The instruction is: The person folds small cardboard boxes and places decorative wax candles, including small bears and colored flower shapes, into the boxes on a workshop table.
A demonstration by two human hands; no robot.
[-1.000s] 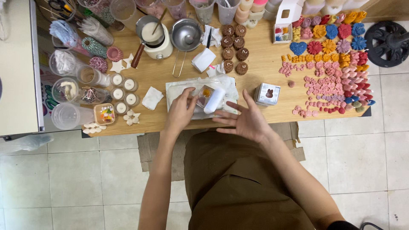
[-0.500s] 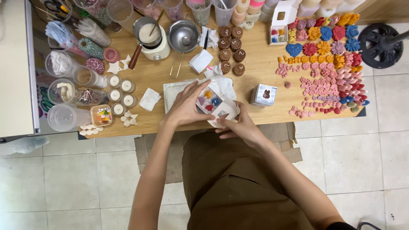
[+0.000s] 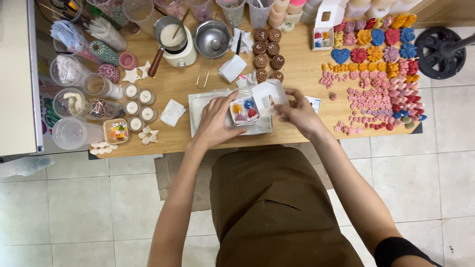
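Small white box (image 3: 257,104): matt card, smooth, with a cut window in its lid.
Long wooden table (image 3: 297,74): pale wood, smooth, low sheen.
Round metal bowl (image 3: 212,38): polished steel, glossy.
Clear cups (image 3: 69,132): transparent plastic, shiny.
Brown apron (image 3: 277,207): matt woven cloth.
Floor tiles (image 3: 74,207): glazed, smooth.

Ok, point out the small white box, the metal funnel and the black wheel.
small white box (image 3: 243,111), head view, on the coloured pieces inside it.
metal funnel (image 3: 212,39), head view, on its bowl.
black wheel (image 3: 436,53), head view, on its hub.
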